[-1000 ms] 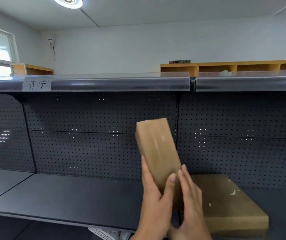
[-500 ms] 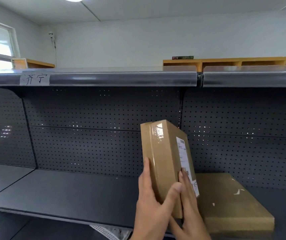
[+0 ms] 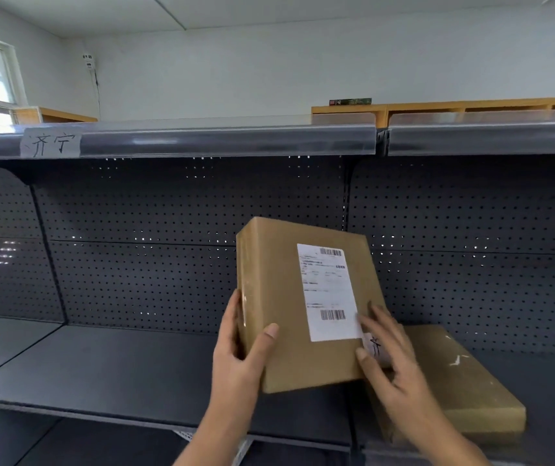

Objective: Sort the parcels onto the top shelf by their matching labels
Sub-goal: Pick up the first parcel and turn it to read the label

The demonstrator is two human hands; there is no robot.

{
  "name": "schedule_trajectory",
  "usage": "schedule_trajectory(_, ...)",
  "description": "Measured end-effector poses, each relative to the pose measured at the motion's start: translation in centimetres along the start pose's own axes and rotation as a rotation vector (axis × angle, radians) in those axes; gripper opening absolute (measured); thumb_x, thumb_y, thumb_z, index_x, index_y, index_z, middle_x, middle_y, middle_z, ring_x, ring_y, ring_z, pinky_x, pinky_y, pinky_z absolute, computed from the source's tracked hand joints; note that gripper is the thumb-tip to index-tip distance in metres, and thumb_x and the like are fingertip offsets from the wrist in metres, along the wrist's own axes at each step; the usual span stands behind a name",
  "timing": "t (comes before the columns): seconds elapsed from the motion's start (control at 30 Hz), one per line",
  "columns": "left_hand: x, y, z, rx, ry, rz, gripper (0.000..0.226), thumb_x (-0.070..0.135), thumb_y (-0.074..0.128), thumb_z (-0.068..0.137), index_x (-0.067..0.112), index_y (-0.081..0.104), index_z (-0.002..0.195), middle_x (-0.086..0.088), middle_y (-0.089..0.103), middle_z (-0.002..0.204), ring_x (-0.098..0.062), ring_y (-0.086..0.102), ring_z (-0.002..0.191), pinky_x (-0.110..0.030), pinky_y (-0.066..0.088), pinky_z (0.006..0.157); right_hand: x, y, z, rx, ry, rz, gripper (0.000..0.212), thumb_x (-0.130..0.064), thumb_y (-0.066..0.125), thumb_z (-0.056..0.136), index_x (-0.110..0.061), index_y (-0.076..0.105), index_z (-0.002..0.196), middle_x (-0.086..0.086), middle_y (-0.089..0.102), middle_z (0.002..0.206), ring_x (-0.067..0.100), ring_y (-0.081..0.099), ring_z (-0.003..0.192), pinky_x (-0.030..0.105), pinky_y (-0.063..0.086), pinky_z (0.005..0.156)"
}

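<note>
Turned label-forward now, the parcel [image 3: 306, 304] sits gripped in both my hands [image 3: 239, 358] [image 3: 390, 358]; next, I judge, lift toward the upper-left shelf tag [image 3: 50, 142].

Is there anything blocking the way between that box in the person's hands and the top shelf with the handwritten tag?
Nothing visible does. The parcel is held up in both hands, left hand and right hand, and only open air lies between it and the tagged stretch of the top shelf near the handwritten tag.
</note>
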State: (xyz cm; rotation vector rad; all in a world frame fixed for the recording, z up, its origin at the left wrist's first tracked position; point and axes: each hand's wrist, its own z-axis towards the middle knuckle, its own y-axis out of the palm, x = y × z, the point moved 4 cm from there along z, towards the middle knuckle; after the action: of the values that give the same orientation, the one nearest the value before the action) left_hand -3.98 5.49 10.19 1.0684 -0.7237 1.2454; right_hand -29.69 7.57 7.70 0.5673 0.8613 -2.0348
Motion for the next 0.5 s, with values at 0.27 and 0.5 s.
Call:
schedule_trajectory(0.27,-0.9,-2.2,3.0,-0.093,-0.177,-0.141,0.088,0.055,0.072,0.076,0.036,0.048,0.158,0.000,0.071,0.145,-0.030,0.065,0.135,-0.055,0.051,0.111,-1.3,-0.9,0.9,-0.026,0.318,0.374,0.064,-0.053,0.057,0.099,-0.051,0.035,0.159,-0.044,0.051,0.148,-0.023,0.044,0.136,0.027,0.028,0.125)
schedule_trajectory(0.5,-0.8,-2.7,4.1,-0.151,-0.181,0.012,0.053,0.053,0.051,0.104,0.047,0.049,0.156,0.016,0.066,0.149,-0.013,0.061,0.139,-0.048,0.044,0.118,-2.3,-0.3,-0.1,-0.017,0.349,0.536,0.052,-0.063,0.046,0.103,-0.064,0.035,0.154,-0.033,0.048,0.158,-0.006,0.041,0.148,0.042,0.023,0.129)
